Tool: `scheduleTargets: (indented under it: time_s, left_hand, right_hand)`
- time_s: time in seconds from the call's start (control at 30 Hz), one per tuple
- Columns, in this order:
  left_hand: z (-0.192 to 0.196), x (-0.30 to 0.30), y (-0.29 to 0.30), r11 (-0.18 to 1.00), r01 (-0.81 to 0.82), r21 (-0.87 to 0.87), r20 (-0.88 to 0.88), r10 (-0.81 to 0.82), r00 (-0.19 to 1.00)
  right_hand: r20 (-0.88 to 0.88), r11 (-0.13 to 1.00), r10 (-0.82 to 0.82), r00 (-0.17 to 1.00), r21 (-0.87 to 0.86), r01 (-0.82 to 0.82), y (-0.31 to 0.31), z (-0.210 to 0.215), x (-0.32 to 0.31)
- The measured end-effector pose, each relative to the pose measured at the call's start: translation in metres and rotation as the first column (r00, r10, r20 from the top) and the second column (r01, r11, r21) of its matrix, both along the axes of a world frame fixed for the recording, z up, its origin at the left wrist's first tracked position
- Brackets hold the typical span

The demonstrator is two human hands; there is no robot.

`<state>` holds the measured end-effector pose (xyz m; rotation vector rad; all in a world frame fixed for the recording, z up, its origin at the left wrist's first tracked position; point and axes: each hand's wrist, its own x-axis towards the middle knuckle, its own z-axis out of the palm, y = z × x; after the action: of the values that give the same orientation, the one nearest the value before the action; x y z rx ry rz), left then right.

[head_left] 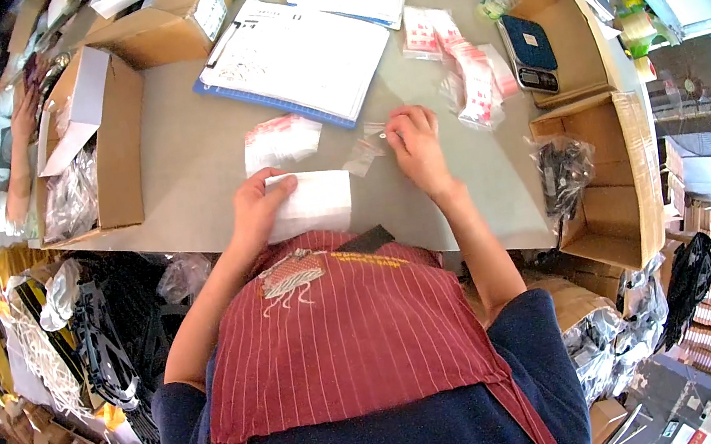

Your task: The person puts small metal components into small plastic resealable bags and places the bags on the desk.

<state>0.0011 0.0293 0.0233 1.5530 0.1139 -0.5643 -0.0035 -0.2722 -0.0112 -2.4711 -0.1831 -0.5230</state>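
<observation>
My left hand (258, 207) is closed on the edge of a white paper sheet (320, 201), thumb on top, at the near edge of the table. To the right, my right hand (418, 150) has its fingertips pinched together beside a small clear zip bag (362, 159). A tiny pale piece shows at those fingertips, too small to name. Just beyond my left hand lies a fanned pile of small zip bags (281, 144) with reddish top strips. Several clear packets with red and white print (478, 89) lie beyond my right hand.
Two clipboards with papers (302, 51) lie at the far middle. A digital scale (530, 53) stands at the right beside open cardboard boxes (606, 175), one with bagged black parts (565, 170). At left are an open carton (118, 138) and another person's arm (21, 148).
</observation>
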Motion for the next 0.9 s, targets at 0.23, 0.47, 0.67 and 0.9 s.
scheduleTargets:
  time_s: [0.23, 0.47, 0.67, 0.9]
  left_hand:
    - [0.002, -0.003, 0.000, 0.996, 0.015, 0.093, 0.129, -0.027, 0.991]
    - [0.005, -0.004, 0.007, 0.986, 0.062, 0.154, 0.181, -0.090, 0.979]
    - [-0.001, -0.006, 0.004, 0.992, 0.019, 0.127, 0.205, -0.045, 0.978]
    - [0.002, -0.005, 0.008, 0.994, 0.005, 0.106, 0.277, -0.034, 0.960]
  right_hand:
    - [0.035, 0.911, -0.056, 0.998, -0.408, 0.065, 0.015, -0.001, 0.007]
    - [-0.299, 0.988, -0.155, 0.942, -0.039, 0.150, -0.010, 0.001, 0.020]
    - [-0.219, 0.962, -0.241, 0.946, -0.185, 0.202, 0.005, 0.006, 0.014]
    - [-0.413, 0.678, 0.433, 0.801, 0.735, 0.013, 0.031, 0.049, 0.002]
